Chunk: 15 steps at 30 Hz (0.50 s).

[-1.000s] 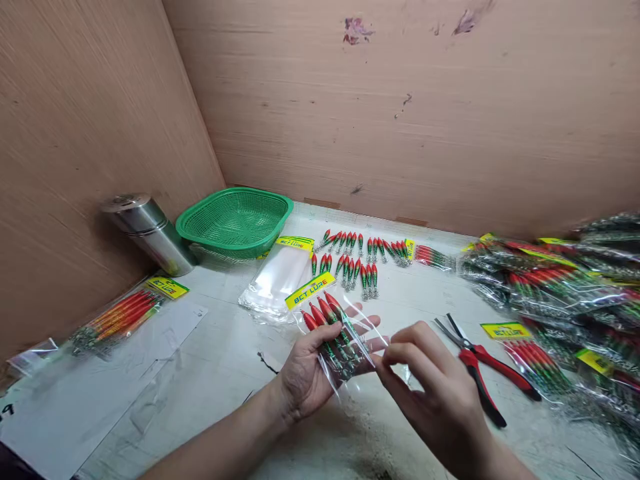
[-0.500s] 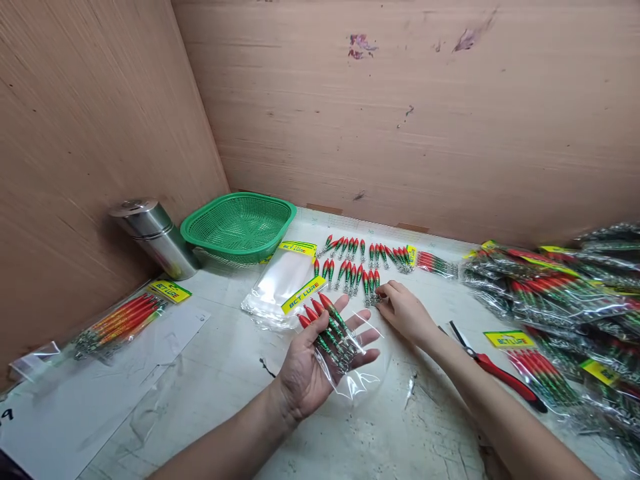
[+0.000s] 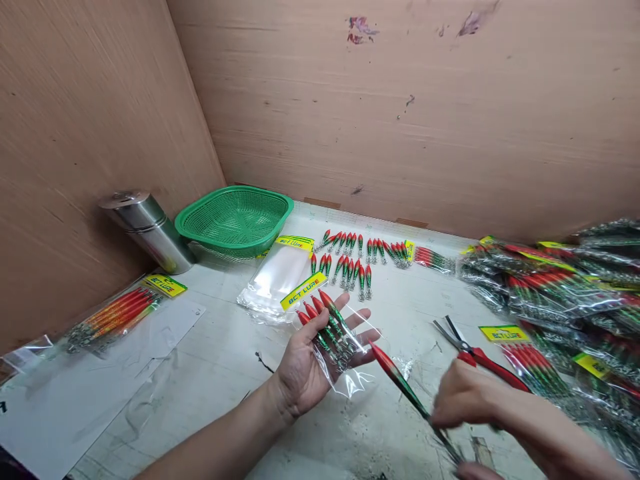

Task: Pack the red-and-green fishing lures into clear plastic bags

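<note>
In my left hand (image 3: 300, 373) lies a clear plastic bag (image 3: 353, 383) with a yellow "BCT LURE" header, my thumb pressed over it. Several red-and-green fishing lures (image 3: 333, 320) are inside, hooks toward the bag's lower end. My right hand (image 3: 465, 400), partly blurred, grips one more red-and-green lure (image 3: 400, 380) by its hook end. That lure's red tip points up-left, close to the bag's right side. Behind the bag, loose lures (image 3: 350, 270) of the same kind stand in rows on the table (image 3: 225, 373).
Red-handled pliers (image 3: 467, 347) lie beside my right hand. Packed lures (image 3: 550, 287) are heaped on the right. Flat bags (image 3: 275, 280), a green basket (image 3: 233, 223) and a steel flask (image 3: 150, 230) sit at the back left. An orange lure pack (image 3: 120, 313) rests on white paper (image 3: 105, 393).
My right hand went from the bag to the front row of loose lures, took one from its right end, and drew it back toward me. My left hand stayed holding the bag.
</note>
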Motion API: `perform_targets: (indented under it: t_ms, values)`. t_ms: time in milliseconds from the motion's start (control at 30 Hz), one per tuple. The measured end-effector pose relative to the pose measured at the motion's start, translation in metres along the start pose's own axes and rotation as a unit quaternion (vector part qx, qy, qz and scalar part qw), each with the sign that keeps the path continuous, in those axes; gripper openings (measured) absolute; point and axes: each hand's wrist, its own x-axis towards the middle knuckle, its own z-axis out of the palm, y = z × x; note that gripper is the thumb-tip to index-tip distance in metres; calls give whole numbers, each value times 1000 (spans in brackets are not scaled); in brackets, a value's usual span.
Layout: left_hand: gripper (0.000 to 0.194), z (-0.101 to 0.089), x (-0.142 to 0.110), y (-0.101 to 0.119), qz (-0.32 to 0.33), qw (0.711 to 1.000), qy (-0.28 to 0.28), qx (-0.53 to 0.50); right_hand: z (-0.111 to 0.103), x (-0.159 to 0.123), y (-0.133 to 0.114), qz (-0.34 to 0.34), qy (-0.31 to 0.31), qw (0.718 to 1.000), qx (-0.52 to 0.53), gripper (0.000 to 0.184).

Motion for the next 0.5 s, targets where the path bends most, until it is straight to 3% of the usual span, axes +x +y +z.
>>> perform_targets:
  t_ms: [67,200,300,433,500]
  values:
    - [53,-1,0,-1,-3,1000,-1,9,14,7,-2,-24,-37,999,-18,14]
    - [56,-2,-1,-3,-1,1000,1,26,35,12,1,-48,33,992,-112,20]
    - [57,0,-1,-2,-1,1000,6,26,40,8,1,-53,49,986,-149,23]
    - [56,2,-1,-1,-2,1000,6,26,40,10,-2,-34,40,993,-104,26]
    - [56,2,-2,-2,-5,1000,1,31,42,14,-4,-38,64,994,-75,23]
